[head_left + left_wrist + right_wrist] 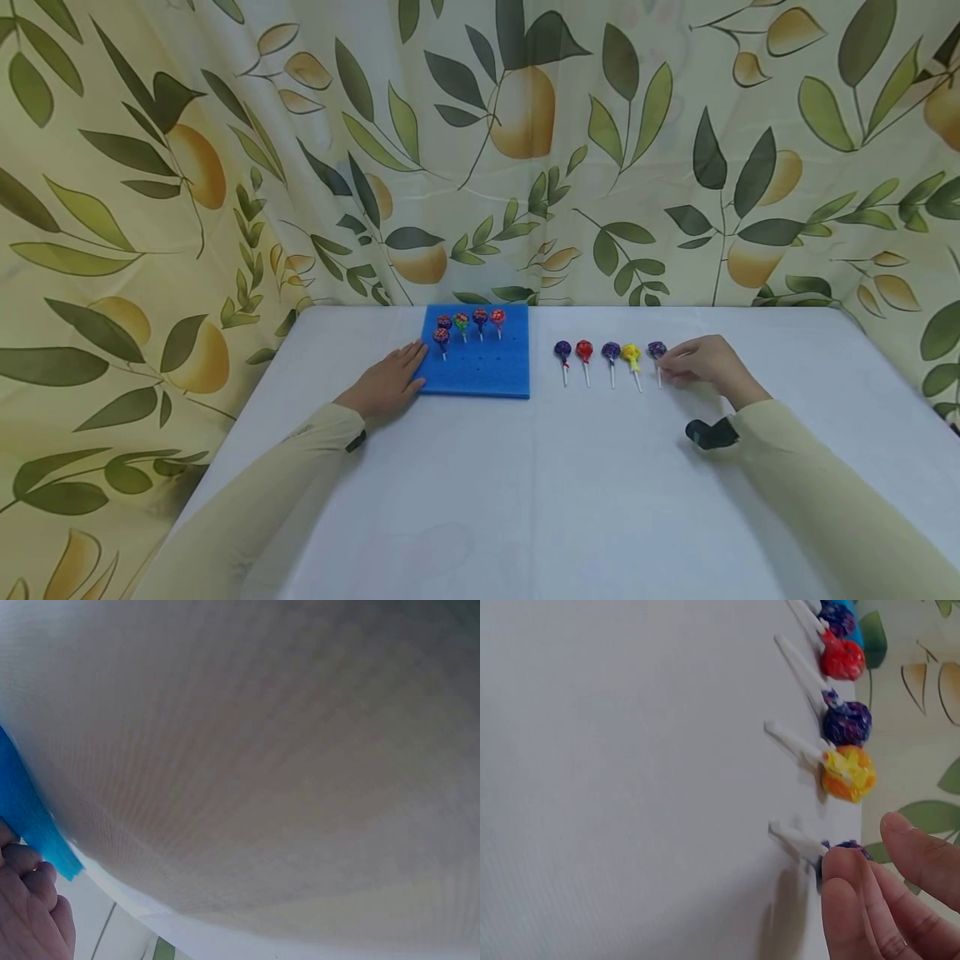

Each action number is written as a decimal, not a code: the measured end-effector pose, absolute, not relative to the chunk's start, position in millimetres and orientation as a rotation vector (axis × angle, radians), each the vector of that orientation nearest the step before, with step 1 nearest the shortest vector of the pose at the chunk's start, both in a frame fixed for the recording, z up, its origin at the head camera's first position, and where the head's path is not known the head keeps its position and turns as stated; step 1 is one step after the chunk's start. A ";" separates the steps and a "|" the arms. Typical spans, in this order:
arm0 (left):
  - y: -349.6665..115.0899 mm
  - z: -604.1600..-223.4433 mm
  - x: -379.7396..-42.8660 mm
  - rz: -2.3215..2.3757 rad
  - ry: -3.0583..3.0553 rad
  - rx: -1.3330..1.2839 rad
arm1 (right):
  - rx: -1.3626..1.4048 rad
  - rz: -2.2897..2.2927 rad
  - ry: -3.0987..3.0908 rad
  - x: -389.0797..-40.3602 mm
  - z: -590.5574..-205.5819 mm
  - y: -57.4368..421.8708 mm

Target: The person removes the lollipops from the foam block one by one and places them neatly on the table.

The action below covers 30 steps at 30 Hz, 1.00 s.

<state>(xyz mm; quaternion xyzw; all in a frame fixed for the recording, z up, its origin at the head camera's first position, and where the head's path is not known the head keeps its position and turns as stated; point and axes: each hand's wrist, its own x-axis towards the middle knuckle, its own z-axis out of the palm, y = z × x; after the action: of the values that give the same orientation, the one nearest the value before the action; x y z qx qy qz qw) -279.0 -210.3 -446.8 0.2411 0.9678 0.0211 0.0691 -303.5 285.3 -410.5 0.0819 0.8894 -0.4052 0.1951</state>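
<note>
My left hand lies with extended fingers against the left edge of a blue foam board. Several wrapped lollipops stand in the board's back left part, among them a green one and a red one. My right hand is at the rightmost purple lollipop of a row on the table. Its fingertips overlap that lollipop's head in the right wrist view, with the thumb spread apart from the fingers. The lollipop's white stick shows; its head is partly hidden.
Left of the right hand lie a yellow lollipop, two more purple ones and a red one, sticks toward me. Small holes dot the board's surface. A white cloth covers the table; a leaf-and-fruit patterned curtain hangs behind.
</note>
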 end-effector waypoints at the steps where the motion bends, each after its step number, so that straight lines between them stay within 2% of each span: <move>1: -210.1 -446.9 -279.0 0.062 2.913 0.725 | 0.236 -1.139 2.486 -304.5 -410.5 287.6; 11: -210.4 -448.2 -279.0 0.062 2.919 0.723 | 0.248 -1.153 2.435 -305.9 -404.3 300.9; 18: -211.3 -449.0 -279.4 0.055 2.924 0.733 | 0.102 -1.166 2.476 -301.4 -393.6 297.3; 30: -211.7 -449.7 -280.9 0.046 2.925 0.730 | -0.178 -1.253 2.558 -303.1 -378.0 243.7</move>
<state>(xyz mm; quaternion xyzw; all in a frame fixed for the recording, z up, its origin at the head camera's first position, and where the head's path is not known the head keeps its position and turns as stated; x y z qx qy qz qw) -280.9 -211.7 -449.7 0.2417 0.9682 0.0153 0.0633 -303.1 243.7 -378.0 -0.0618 0.8871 -0.4345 0.1432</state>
